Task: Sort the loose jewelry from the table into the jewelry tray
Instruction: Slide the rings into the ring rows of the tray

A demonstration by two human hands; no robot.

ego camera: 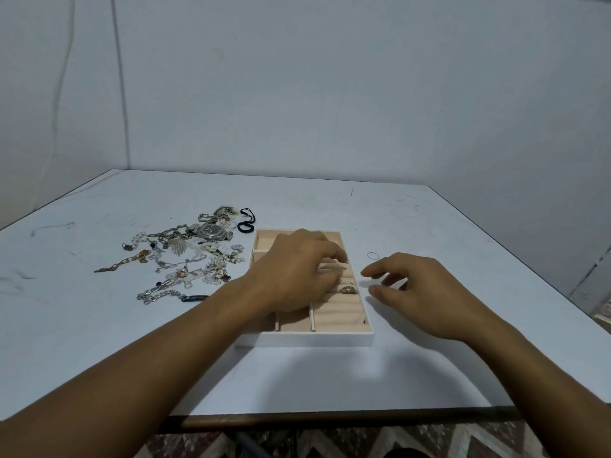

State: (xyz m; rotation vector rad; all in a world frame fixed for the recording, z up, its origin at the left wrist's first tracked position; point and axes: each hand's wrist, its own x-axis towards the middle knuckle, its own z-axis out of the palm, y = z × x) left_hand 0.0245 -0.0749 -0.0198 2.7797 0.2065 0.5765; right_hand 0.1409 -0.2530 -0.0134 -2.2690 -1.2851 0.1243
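Fingers (330,252) of left hand (297,269) curled into jewelry tray (307,338), grip not discernible; right hand (426,292) beside tray, fingers relaxed, empty; loose jewelry (180,246) heaped on bench (429,223).

Dim, cool, even light falls from above, soft shadows lie on the counter (429,226) under the arms, and the wide lens bends the edges.

On my screen I see two forearms, both bare from the lower edge up to the wrist. The left hand (297,269) and the right hand (426,292) are bare too, with long, slim fingers (380,267). The wide lens makes both arms look broad near the bottom corners.
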